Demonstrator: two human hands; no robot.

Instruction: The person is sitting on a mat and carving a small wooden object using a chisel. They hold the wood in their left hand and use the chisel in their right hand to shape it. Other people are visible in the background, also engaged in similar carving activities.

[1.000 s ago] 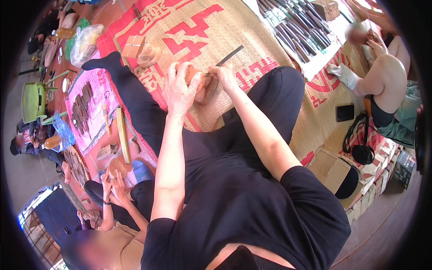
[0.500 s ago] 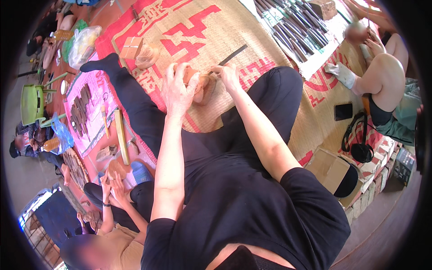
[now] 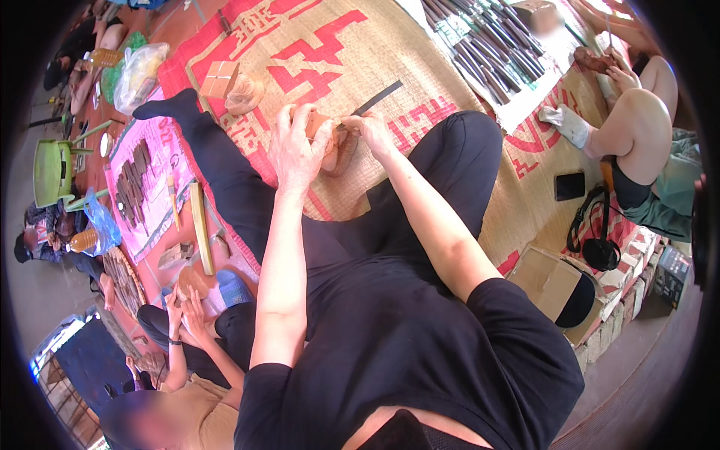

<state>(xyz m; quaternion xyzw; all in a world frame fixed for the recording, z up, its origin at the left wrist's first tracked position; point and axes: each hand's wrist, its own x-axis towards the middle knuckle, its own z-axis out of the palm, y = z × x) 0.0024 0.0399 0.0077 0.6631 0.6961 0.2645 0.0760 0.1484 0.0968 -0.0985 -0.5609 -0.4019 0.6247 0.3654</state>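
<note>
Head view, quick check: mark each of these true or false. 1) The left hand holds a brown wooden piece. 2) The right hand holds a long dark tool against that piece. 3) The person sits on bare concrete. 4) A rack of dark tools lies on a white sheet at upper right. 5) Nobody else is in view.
1) True: the left hand wraps the brown wooden piece.
2) True: the right hand grips the long dark tool at the piece.
3) False: a woven mat with red patterns lies underneath.
4) True: the dark tools lie there.
5) False: another person sits at lower left.
</note>
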